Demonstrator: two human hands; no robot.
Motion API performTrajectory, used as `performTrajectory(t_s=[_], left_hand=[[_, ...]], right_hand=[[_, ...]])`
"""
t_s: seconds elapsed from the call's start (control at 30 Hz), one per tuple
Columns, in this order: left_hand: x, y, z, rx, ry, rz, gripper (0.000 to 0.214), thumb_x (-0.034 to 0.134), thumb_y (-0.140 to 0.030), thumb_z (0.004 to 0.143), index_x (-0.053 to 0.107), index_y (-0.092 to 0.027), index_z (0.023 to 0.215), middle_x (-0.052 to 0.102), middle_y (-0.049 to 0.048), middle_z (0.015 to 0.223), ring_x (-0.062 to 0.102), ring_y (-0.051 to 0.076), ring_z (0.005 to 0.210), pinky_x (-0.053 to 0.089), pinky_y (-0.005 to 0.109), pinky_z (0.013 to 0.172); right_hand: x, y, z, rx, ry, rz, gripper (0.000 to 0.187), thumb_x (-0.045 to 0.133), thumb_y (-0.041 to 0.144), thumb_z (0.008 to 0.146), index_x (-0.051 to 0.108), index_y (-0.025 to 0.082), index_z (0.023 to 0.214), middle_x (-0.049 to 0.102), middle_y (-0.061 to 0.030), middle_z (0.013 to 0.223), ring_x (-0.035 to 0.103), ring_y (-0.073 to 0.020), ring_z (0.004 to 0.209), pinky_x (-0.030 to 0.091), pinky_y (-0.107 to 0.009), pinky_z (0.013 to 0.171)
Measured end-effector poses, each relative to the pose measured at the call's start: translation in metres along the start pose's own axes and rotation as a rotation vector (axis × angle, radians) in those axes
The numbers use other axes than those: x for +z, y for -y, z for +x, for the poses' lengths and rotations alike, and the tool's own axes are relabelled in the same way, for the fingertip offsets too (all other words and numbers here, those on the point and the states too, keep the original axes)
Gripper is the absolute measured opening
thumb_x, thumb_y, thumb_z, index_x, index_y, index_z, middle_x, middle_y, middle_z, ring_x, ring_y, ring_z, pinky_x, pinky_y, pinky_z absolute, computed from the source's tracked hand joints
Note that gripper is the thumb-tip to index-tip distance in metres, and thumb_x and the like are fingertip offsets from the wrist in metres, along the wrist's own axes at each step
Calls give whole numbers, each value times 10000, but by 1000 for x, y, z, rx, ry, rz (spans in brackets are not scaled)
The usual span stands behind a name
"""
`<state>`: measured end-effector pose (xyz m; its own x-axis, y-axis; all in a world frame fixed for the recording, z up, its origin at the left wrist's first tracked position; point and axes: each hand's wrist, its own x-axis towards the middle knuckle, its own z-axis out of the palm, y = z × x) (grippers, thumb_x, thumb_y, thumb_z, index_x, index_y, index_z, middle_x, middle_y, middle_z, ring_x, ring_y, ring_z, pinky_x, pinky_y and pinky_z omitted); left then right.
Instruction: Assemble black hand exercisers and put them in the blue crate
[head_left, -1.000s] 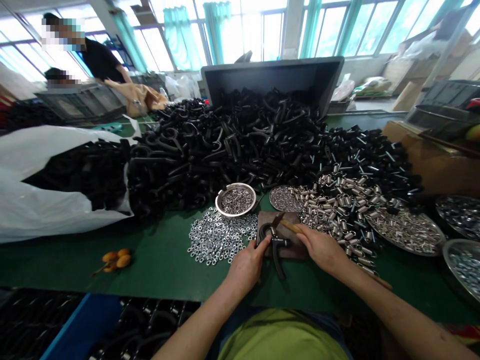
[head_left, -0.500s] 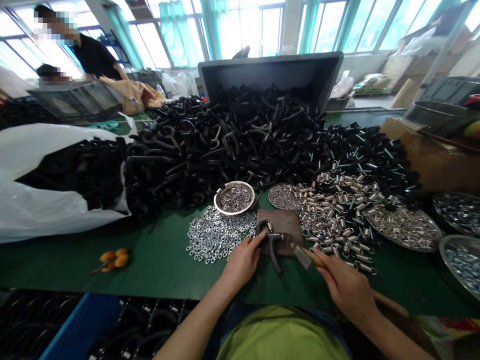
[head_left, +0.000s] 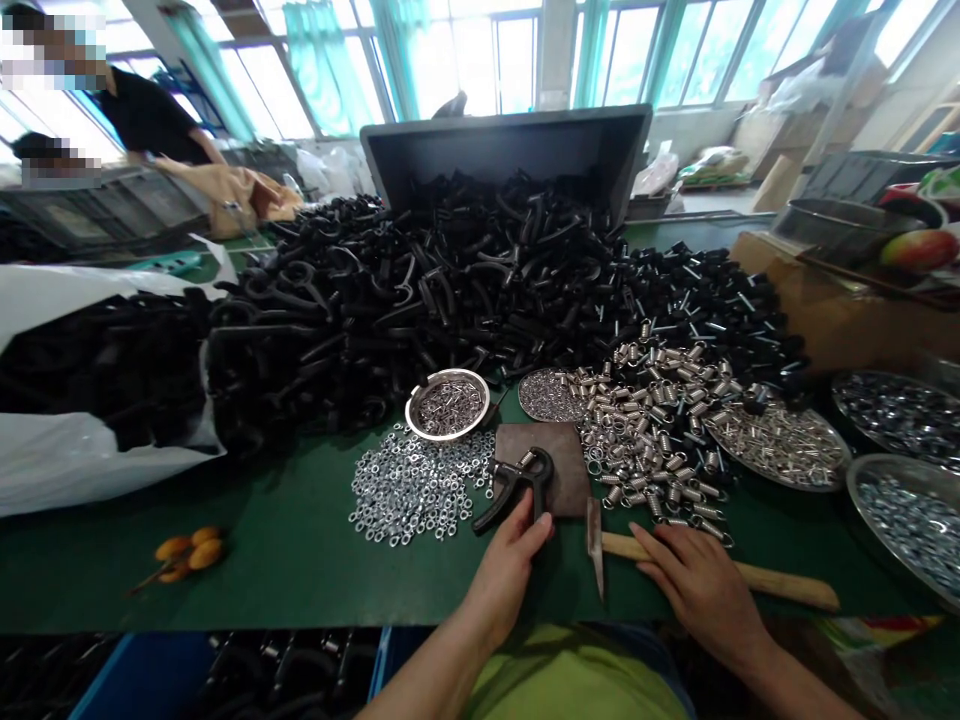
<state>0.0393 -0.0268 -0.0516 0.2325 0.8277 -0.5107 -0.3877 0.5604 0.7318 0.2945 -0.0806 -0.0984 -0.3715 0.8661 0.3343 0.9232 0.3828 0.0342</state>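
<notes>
My left hand (head_left: 504, 572) is closed, thumb and fingers pinching one arm of a black hand grip exerciser (head_left: 541, 470). The exerciser has a small coil spring (head_left: 528, 459) between its two arms and rests partly over a brown metal plate (head_left: 571, 478). To the right, my right hand (head_left: 701, 580) is closed over the wooden handle of a hammer (head_left: 621, 545), which lies low at the table's front. Loose metal nuts (head_left: 412, 490) spread to the left of the plate.
Black handle parts (head_left: 450, 280) are heaped across the back, before a tipped grey crate (head_left: 502, 150). Springs (head_left: 660, 430) pile up at the right, beside trays of small metal parts (head_left: 787, 448). A steel bowl (head_left: 411, 412) holds pins. Orange fruits (head_left: 189, 552) lie left.
The hammer has come off the plate down to the table front, its head turned. My left hand has taken hold of the exerciser's arm and turned it. The view has shifted right.
</notes>
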Motion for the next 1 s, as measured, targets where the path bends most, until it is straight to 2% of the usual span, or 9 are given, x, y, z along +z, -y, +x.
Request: performTrajectory(t_s=[0.1, 0.23, 0.33, 0.4, 0.47, 0.57, 0.67, 0.8, 1.0], left_hand=[[-2, -10, -8, 35, 44, 223, 556, 659, -302, 767, 495, -203, 1289, 405, 50, 1417, 379, 205, 1301, 285, 316, 1095], [-11, -38, -2, 168, 164, 561, 529, 615, -345, 790, 498, -206, 1287, 528, 87, 1313, 518, 225, 1173, 401, 362, 1001], [-10, -64, 33, 444, 116, 936, 341, 537, -341, 840, 611, -211, 1147, 635, 75, 1147, 589, 212, 1025, 453, 350, 905], [-3, -81, 70, 643, 21, 1231, 260, 524, -308, 848, 657, -207, 1047, 658, 62, 1058, 586, 206, 985, 445, 339, 891], [9, -95, 110, 727, -43, 1532, 233, 532, -274, 841, 674, -204, 1011, 660, 60, 999, 571, 209, 978, 431, 333, 894], [27, -104, 162, 722, -75, 1629, 230, 610, -250, 779, 684, -177, 984, 643, 90, 997, 543, 244, 1005, 420, 352, 894], [35, -102, 192, 700, -78, 1655, 183, 666, -221, 720, 696, -169, 893, 640, 95, 966, 541, 252, 996, 431, 341, 862], [33, -97, 206, 687, -96, 1630, 101, 623, -201, 748, 682, -185, 828, 642, 72, 954, 561, 226, 961, 437, 315, 833], [33, -101, 207, 647, -126, 1500, 110, 587, -212, 770, 657, -202, 855, 667, 48, 930, 600, 196, 909, 439, 289, 822]], right_hand=[[-5, -2, 7, -2, 6, 21, 348, 536, 306, 866, 582, 202, 1195, 638, -91, 1006, 543, -235, 921, 385, -382, 807], [-20, -8, 27, -34, 39, 121, 268, 552, 328, 852, 638, 205, 1075, 647, -82, 975, 550, -232, 903, 397, -377, 790], [-29, -14, 64, -44, 28, 216, 220, 492, 291, 885, 655, 201, 1004, 646, -78, 968, 552, -209, 897, 408, -357, 810], [-28, -18, 105, -24, 31, 230, 251, 421, 224, 912, 655, 183, 995, 641, -81, 984, 545, -195, 922, 411, -330, 827], [-19, -22, 151, 47, 118, 168, 251, 417, 223, 915, 656, 186, 983, 638, -71, 984, 534, -193, 961, 411, -303, 836], [5, -24, 215, 132, 241, 93, 206, 477, 199, 876, 663, 183, 962, 636, -84, 971, 528, -221, 993, 423, -299, 802], [29, -26, 252, 165, 296, 70, 173, 533, 177, 829, 663, 154, 941, 635, -120, 994, 547, -245, 985, 435, -303, 758], [46, -30, 265, 202, 346, 79, 162, 514, 184, 834, 663, 166, 895, 645, -119, 1002, 570, -229, 972, 431, -284, 753], [49, -35, 262, 293, 325, 149, 197, 486, 232, 845, 640, 190, 960, 662, -106, 1007, 589, -233, 964, 425, -297, 758]])
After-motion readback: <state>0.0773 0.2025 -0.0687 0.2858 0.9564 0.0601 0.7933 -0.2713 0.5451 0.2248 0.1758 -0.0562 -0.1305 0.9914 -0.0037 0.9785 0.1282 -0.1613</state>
